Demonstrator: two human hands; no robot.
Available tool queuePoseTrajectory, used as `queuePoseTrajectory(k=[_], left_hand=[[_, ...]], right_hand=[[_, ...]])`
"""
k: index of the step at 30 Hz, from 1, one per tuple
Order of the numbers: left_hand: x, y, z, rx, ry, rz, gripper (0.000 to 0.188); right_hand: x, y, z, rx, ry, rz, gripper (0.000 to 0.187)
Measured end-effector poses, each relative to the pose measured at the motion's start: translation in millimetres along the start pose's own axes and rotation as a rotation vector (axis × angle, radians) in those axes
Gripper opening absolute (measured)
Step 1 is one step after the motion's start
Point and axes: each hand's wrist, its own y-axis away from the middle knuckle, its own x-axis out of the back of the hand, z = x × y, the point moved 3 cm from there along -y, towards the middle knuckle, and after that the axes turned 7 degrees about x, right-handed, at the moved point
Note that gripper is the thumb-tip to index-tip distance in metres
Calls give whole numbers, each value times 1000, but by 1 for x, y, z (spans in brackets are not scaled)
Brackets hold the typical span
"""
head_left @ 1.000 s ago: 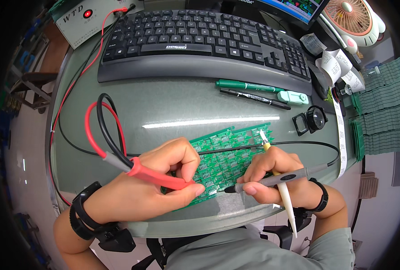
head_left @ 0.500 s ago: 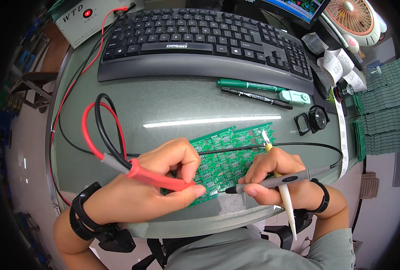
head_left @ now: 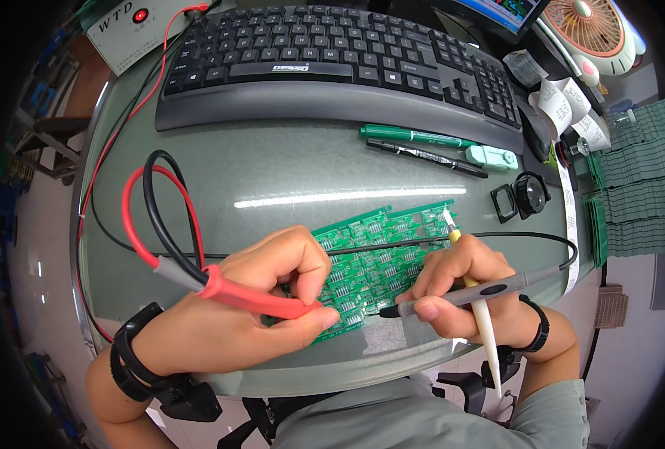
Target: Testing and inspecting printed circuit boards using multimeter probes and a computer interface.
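My left hand (head_left: 273,307) pinches a red probe handle (head_left: 246,292) low over the left part of a green circuit board panel (head_left: 381,258); the fingers hide its tip. Red and black leads loop up from the handle's grey sleeve. Closed round a grey test probe (head_left: 489,289) with a black nose, my right hand (head_left: 460,288) keeps its thin tip at the panel's near edge; whether it touches cannot be told. The same hand also carries a slim white and yellow pen-shaped tool (head_left: 486,337), pale pointed end up, between the fingers. The panel lies flat, with rows of small parts.
A black keyboard (head_left: 332,97) spans the back. Before it lie a green marker (head_left: 415,135), a black marker (head_left: 426,157) and a mint-coloured case (head_left: 491,157). A magnifier (head_left: 529,193) stands to the right, near stacked green boards (head_left: 639,187). A black cable (head_left: 392,245) crosses the panel.
The view has shifted slightly. My right hand, with the grey probe and the pen-shaped tool, has moved a little right and away from me. My left hand keeps its hold on the red handle.
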Motion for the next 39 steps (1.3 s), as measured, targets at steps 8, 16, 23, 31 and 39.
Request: queuePoseTrajectory(k=[8,16,23,31,39], left_hand=[[0,-1,1,-5,3,0,30],[0,1,4,-12,-50,-6,31],[-6,-2,21,151,268,-7,49],[0,11,29,328,331,10,24],[9,2,9,-126,74,-24,46]], right_hand=[[0,-1,-1,11,34,-2,21],[-1,-2,-2,29,86,-15,22],[-3,-21,-14,-18,33,-71,25],[-1,-24,-37,168,235,-389,46],[-19,7,-21,98,243,-176,24]])
